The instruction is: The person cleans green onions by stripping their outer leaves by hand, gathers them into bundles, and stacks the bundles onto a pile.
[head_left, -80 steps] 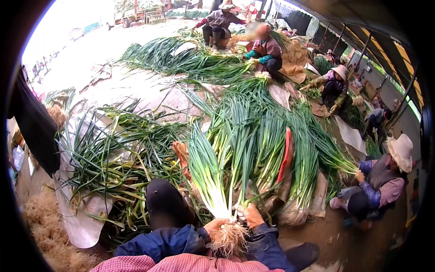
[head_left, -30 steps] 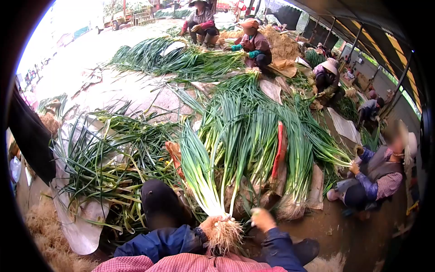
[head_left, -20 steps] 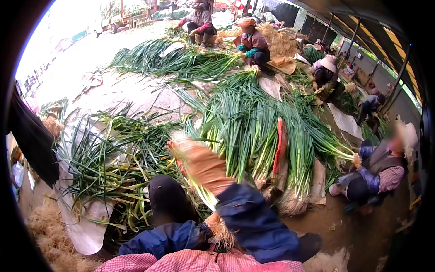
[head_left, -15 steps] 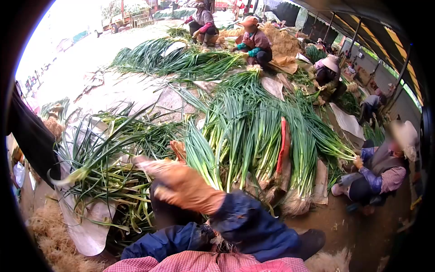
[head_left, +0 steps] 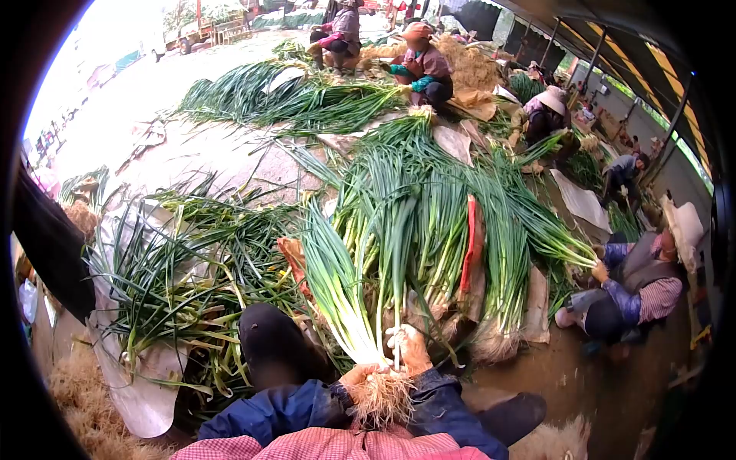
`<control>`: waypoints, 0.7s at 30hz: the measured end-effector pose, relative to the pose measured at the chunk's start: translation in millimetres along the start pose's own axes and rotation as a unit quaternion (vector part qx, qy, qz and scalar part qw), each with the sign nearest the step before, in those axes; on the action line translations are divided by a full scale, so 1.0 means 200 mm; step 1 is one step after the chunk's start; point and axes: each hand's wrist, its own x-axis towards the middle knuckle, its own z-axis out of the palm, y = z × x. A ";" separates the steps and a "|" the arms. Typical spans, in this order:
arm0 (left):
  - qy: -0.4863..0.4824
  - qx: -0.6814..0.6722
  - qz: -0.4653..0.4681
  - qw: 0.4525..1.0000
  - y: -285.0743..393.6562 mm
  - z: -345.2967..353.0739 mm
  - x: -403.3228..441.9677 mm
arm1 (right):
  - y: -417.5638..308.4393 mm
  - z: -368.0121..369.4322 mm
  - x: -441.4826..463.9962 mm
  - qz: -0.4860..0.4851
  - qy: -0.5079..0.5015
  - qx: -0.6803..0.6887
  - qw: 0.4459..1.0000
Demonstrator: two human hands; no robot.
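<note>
My left hand (head_left: 362, 379) is wrapped round the white stalks of a bunch of green onions (head_left: 341, 322), just above the pale roots (head_left: 383, 396). Close beside it on the right, my right hand (head_left: 410, 349) has its fingers closed on a green onion stalk (head_left: 396, 322) that stands next to the bunch. The green leaves of the bunch spread up and away, over a large pile of green onions (head_left: 429, 199) lying in front of me.
Loose leaves (head_left: 222, 268) lie heaped on a pale sheet (head_left: 146, 391) at the left. Cut roots (head_left: 88, 399) are piled at the lower left. A co-worker (head_left: 644, 284) crouches at the right, holding onion stalks. More people sit farther back. A red-edged sack (head_left: 471, 253) lies among the onions.
My right hand swung left over the leaf heap, where an onion flew off, and is now back beside my left hand on a stalk. My left hand has kept the bunch.
</note>
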 end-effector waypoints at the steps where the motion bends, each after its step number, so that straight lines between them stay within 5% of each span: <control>1: 0.003 0.078 0.044 0.996 -0.02 0.07 -0.05 | 0.02 -0.01 -0.01 0.002 0.002 0.002 1.000; 5: 0.025 0.240 0.062 0.968 0.01 0.07 -0.05 | 0.14 -0.03 0.02 -0.057 0.005 -0.160 0.985; 6: 0.044 0.253 0.058 0.965 0.01 0.05 -0.04 | 0.16 -0.03 0.02 -0.149 0.020 -0.270 0.951; 7: 0.046 0.251 0.059 0.965 -0.01 0.07 -0.06 | 0.07 -0.01 -0.02 -0.135 0.024 -0.345 0.929; 9: 0.066 0.452 0.170 0.873 -0.06 0.12 -0.11 | -0.02 0.03 -0.10 -0.120 0.027 -0.418 0.900; 13: 0.040 0.279 0.077 0.956 0.00 0.03 -0.03 | 0.01 0.04 -0.11 -0.183 0.121 -0.658 0.720; 16: 0.048 0.265 0.081 0.960 -0.01 0.02 -0.03 | 0.00 0.03 -0.10 -0.155 0.086 -0.670 0.720; 19: 0.047 0.272 0.077 0.958 0.00 0.02 -0.01 | -0.02 0.01 -0.09 -0.100 0.096 -0.626 0.767; 21: 0.033 0.262 0.076 0.962 0.00 0.00 0.00 | -0.01 -0.02 -0.09 -0.147 0.112 -0.563 0.806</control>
